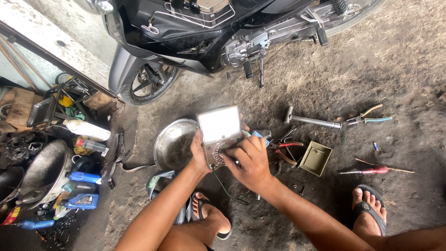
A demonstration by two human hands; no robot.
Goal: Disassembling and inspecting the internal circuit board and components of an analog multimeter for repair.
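Note:
I hold an analogue multimeter [219, 128] with a pale dial face over the dirt floor. My left hand [198, 155] grips its left edge. My right hand [250, 160] rests on its lower front, fingers on the round selector knob. A thin green wire [226, 189] hangs down from the meter between my forearms. Below, my feet in sandals [211, 216] stand on the ground.
A black motorcycle [195, 28] stands ahead. A metal bowl [173, 142] lies left of the meter. To the right lie a socket wrench [312, 121], pliers [367, 118], red-handled pliers [285, 148], a red screwdriver [369, 171] and a small olive tray [316, 158]. Bottles and parts clutter the left.

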